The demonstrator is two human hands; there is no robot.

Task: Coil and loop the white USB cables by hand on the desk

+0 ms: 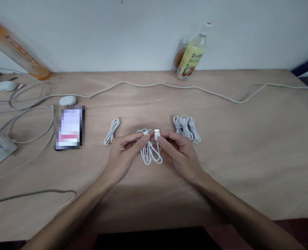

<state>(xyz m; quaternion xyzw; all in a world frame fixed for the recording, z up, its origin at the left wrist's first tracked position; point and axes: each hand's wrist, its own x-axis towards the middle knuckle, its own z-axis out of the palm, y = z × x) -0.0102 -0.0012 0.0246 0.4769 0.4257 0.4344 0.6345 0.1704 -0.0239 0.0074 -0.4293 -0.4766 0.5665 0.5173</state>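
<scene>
A white USB cable (pixel 150 155) hangs in loose loops between my two hands, above the wooden table. My left hand (pixel 126 152) is closed, thumb and fingers pinching the cable near one connector. Between the thumb and forefinger of my right hand (pixel 181 152) is the USB plug (pixel 157 133), its metal end pointing away from me. A thin twist tie (pixel 159 128) seems to stick out behind the plug. One coiled white cable (pixel 112 131) lies just left of my left hand. Beyond my right hand rests a group of several coiled white cables (pixel 186 128).
A phone (pixel 69 127) and a white earbud case (pixel 67 100) lie at the left, among loose cords and a power strip (pixel 0 152). One long white cord (pixel 159 84) crosses the back. Bottles lean at the wall: an orange one (pixel 21 52) and a yellow one (pixel 192 55).
</scene>
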